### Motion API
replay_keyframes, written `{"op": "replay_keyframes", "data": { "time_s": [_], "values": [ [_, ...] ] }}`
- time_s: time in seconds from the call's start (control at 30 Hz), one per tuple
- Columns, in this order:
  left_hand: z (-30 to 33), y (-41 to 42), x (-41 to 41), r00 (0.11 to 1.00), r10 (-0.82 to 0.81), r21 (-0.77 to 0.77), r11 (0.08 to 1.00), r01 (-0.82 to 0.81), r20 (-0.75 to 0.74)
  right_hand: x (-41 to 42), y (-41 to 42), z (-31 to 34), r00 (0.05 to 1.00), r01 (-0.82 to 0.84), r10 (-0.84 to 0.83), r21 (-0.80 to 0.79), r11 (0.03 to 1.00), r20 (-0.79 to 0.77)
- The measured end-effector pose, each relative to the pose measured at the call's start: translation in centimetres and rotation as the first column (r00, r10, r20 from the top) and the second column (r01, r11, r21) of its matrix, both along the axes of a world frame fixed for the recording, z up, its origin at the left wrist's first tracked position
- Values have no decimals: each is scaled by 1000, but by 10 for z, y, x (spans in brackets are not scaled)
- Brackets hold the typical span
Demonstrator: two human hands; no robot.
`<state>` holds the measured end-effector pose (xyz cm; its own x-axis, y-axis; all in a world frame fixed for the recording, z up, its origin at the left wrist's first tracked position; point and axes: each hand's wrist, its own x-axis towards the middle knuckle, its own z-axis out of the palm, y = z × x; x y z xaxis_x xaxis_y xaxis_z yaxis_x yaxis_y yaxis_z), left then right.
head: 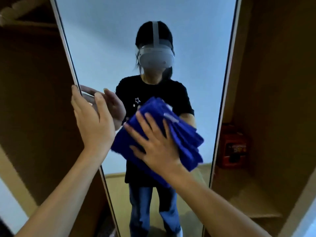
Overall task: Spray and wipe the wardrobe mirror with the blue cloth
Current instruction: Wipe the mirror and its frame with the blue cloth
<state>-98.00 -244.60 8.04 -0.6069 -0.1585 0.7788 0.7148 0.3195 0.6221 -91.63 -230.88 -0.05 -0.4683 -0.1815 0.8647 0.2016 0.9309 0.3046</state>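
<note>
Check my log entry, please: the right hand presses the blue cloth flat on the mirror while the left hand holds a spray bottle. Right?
Not quite. In the head view the right hand does press the blue cloth on the mirror, but the left hand holds no spray bottle; it grips the mirror's left edge.

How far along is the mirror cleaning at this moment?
Wiping is in hand: the right hand presses the blue cloth flat on the mirror, while the left hand holds the mirror's left edge. No spray bottle shows, so spraying can't be confirmed. How much glass remains unwiped isn't visible.
</note>
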Motion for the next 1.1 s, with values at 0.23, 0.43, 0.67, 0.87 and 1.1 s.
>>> {"op": "replay_keyframes", "data": {
  "time_s": [0.23,0.43,0.67,0.87,1.1],
  "values": [
    [0,-3,1,1000,-19,-23,1000,19,0,19,40,31,986,-123,103,-152,981,-132],
    [5,-1,5,1000,1,5,1000,-1,22,49,87,170,969,81,-130,-224,971,-212],
    [15,1,8,996,20,5,1000,-21,90,28,55,211,946,101,-158,-203,974,-284],
    [20,-2,9,990,21,26,999,-25,139,23,53,157,975,-126,130,36,991,-181],
    [68,-13,7,996,20,80,996,-27,91,22,58,157,965,-170,168,9,985,-204]
  ]
}}
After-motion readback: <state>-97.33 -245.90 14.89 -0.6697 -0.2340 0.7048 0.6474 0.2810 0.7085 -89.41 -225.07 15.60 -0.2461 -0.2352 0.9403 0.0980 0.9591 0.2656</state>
